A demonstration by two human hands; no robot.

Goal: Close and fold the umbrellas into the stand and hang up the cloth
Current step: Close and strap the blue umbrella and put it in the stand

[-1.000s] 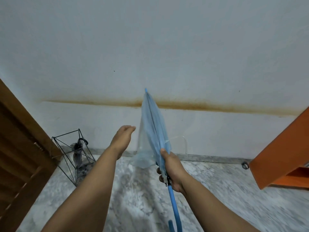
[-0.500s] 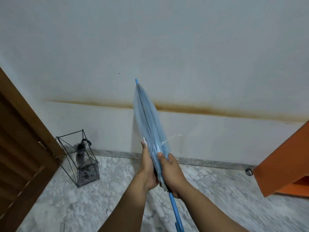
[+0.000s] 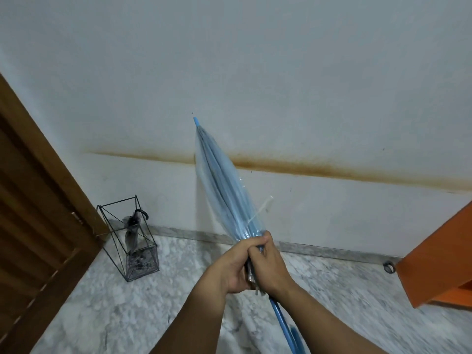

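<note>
In the middle of the frame, the left hand [image 3: 231, 268] and right hand [image 3: 268, 264] both squeeze the closed blue umbrella [image 3: 224, 190]. Its loose strap [image 3: 264, 204] hangs free, so it might puff open before reaching the stand [image 3: 127, 238] at lower left.

The wall [image 3: 281, 60] was pale and plain, with a long brown stain [image 3: 319, 169] running across it. The floor [image 3: 115, 310] was grey and white marble, and a grey strip [image 3: 332, 251] ran along the bottom of the wall. A brown wooden door [image 3: 33, 213] stood on the left. An orange cupboard [image 3: 441, 259] stuck in from the right.
</note>
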